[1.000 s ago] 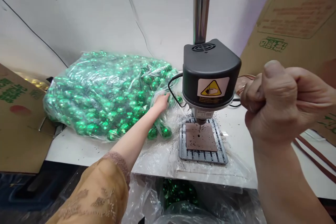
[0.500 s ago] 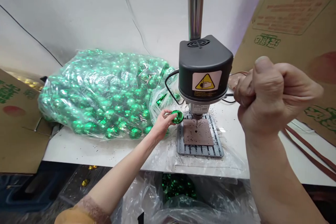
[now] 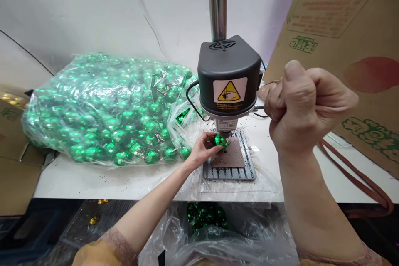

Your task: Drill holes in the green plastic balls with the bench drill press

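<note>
My left hand [image 3: 201, 150] pinches a shiny green faceted ball [image 3: 220, 140] between thumb and fingers. The ball sits right below the chuck of a small black drill press [image 3: 230, 66], over a brown board [image 3: 230, 160] on the slotted metal base [image 3: 230, 173]. The drill bit is hidden at the ball. Raised at the right, my right hand [image 3: 301, 106] is closed in a fist round the drill press's feed handle [image 3: 259, 108], of which only a short dark rod shows. Dark shavings are scattered over the board and base.
A big clear bag [image 3: 102, 112] of green faceted balls lies left of the press. Below the table edge, an open plastic bag [image 3: 249, 232] holds more green balls. Cardboard boxes [image 3: 336, 50] stand on both sides; a brown strap [image 3: 352, 174] lies at right.
My left hand has moved the green ball rightward from beside the chuck to under it. My right hand keeps its grip, and the whole view has shifted slightly.
</note>
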Action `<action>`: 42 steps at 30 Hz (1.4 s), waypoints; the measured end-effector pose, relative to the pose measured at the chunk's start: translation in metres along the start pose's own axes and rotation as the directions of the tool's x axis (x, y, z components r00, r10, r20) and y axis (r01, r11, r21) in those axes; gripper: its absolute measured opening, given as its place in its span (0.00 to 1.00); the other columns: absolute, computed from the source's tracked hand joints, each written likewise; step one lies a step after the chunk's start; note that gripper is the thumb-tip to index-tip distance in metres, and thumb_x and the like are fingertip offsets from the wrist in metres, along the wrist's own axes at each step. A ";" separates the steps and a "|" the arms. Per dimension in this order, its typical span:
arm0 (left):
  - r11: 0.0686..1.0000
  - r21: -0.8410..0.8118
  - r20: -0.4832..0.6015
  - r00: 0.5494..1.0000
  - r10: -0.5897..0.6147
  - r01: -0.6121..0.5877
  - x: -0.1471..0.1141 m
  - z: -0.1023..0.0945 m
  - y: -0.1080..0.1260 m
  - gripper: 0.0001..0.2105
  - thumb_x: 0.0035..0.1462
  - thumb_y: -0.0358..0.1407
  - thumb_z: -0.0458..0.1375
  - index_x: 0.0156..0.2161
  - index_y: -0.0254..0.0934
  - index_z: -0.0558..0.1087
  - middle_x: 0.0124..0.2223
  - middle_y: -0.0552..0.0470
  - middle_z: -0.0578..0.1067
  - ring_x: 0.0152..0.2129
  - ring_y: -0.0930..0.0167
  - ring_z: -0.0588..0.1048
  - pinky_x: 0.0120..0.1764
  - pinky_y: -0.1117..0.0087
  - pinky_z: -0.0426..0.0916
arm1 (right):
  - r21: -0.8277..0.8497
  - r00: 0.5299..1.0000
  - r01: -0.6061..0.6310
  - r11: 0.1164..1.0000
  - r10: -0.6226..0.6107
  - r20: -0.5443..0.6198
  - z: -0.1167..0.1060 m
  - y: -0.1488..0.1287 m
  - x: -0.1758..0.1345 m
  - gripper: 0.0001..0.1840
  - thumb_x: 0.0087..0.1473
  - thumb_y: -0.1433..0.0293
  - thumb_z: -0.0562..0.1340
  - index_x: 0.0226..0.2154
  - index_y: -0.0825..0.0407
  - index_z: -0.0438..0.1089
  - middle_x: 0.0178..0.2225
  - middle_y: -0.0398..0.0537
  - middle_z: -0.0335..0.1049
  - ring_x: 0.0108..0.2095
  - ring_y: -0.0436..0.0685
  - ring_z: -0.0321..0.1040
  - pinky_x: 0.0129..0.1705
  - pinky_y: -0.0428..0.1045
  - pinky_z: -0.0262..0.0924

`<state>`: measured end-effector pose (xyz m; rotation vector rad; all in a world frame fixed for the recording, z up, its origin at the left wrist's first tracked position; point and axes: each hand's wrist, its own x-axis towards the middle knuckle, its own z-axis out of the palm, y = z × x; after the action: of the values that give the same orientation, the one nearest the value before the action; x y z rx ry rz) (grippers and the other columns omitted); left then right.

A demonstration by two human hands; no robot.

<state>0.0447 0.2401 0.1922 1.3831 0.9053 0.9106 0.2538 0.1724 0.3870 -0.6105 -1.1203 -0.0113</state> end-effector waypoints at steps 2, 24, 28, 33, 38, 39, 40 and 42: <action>0.998 0.052 0.019 0.999 0.037 -0.038 -0.001 0.000 -0.001 0.36 0.48 0.53 0.88 0.57 0.39 0.84 0.55 0.43 0.88 0.47 0.61 0.85 0.55 0.57 0.79 | 0.004 1.000 -0.005 1.000 0.005 -0.006 0.001 0.000 0.000 0.31 0.76 0.60 0.67 0.23 0.52 0.59 0.21 0.35 0.50 0.21 0.41 0.50 0.26 0.49 0.50; 0.990 0.086 0.010 0.994 0.109 -0.109 -0.028 0.031 -0.009 0.31 0.56 0.53 0.83 0.57 0.43 0.79 0.57 0.44 0.86 0.61 0.53 0.83 0.69 0.49 0.75 | 0.004 1.000 0.010 1.000 -0.010 -0.023 0.000 0.002 -0.001 0.31 0.75 0.60 0.68 0.22 0.51 0.59 0.20 0.35 0.50 0.20 0.42 0.50 0.26 0.49 0.49; 0.990 0.047 0.010 0.991 0.132 -0.133 -0.029 0.034 -0.013 0.32 0.57 0.56 0.83 0.58 0.43 0.79 0.57 0.44 0.85 0.61 0.54 0.83 0.69 0.50 0.75 | -0.005 1.000 0.003 1.000 -0.003 -0.018 0.000 0.000 -0.003 0.32 0.76 0.62 0.66 0.22 0.51 0.57 0.20 0.35 0.50 0.20 0.43 0.50 0.27 0.50 0.49; 0.986 0.037 0.011 0.986 0.165 -0.165 -0.027 0.034 -0.021 0.33 0.57 0.58 0.83 0.57 0.41 0.79 0.57 0.43 0.85 0.59 0.54 0.83 0.69 0.49 0.74 | -0.053 0.998 0.031 0.998 -0.034 -0.052 -0.003 -0.003 -0.013 0.35 0.76 0.59 0.68 0.21 0.52 0.53 0.18 0.35 0.48 0.20 0.43 0.48 0.28 0.51 0.52; 0.985 0.042 0.015 0.986 0.168 -0.168 -0.026 0.032 -0.025 0.35 0.56 0.60 0.83 0.58 0.41 0.78 0.57 0.43 0.84 0.59 0.54 0.82 0.68 0.50 0.74 | -0.085 0.989 0.086 0.993 -0.095 -0.115 -0.005 -0.001 -0.028 0.35 0.74 0.60 0.68 0.22 0.51 0.50 0.19 0.36 0.47 0.19 0.43 0.49 0.24 0.51 0.43; 0.985 0.040 0.019 0.986 0.167 -0.167 -0.026 0.032 -0.025 0.35 0.56 0.60 0.83 0.58 0.42 0.78 0.57 0.43 0.84 0.59 0.54 0.82 0.68 0.50 0.74 | -0.092 0.986 0.101 0.991 -0.112 -0.127 -0.006 0.000 -0.030 0.35 0.74 0.61 0.68 0.22 0.51 0.50 0.19 0.36 0.47 0.19 0.43 0.49 0.24 0.51 0.43; 0.985 0.038 0.020 0.986 0.166 -0.167 -0.026 0.033 -0.025 0.36 0.56 0.60 0.83 0.58 0.42 0.78 0.57 0.43 0.84 0.59 0.54 0.82 0.67 0.50 0.74 | -0.099 0.983 0.117 0.988 -0.130 -0.133 -0.006 0.002 -0.033 0.34 0.74 0.62 0.68 0.22 0.51 0.50 0.19 0.35 0.48 0.18 0.43 0.49 0.23 0.51 0.43; 0.985 0.031 0.016 0.986 0.167 -0.167 -0.026 0.033 -0.025 0.35 0.56 0.61 0.83 0.58 0.42 0.78 0.57 0.43 0.84 0.59 0.54 0.82 0.67 0.51 0.75 | -0.098 0.979 0.141 0.985 -0.153 -0.134 -0.009 0.005 -0.037 0.32 0.73 0.63 0.67 0.22 0.51 0.52 0.19 0.35 0.49 0.17 0.43 0.49 0.23 0.51 0.43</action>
<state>0.0652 0.2035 0.1663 1.5084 0.8055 1.0155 0.2459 0.1617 0.3514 -0.5948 -1.0292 -0.2292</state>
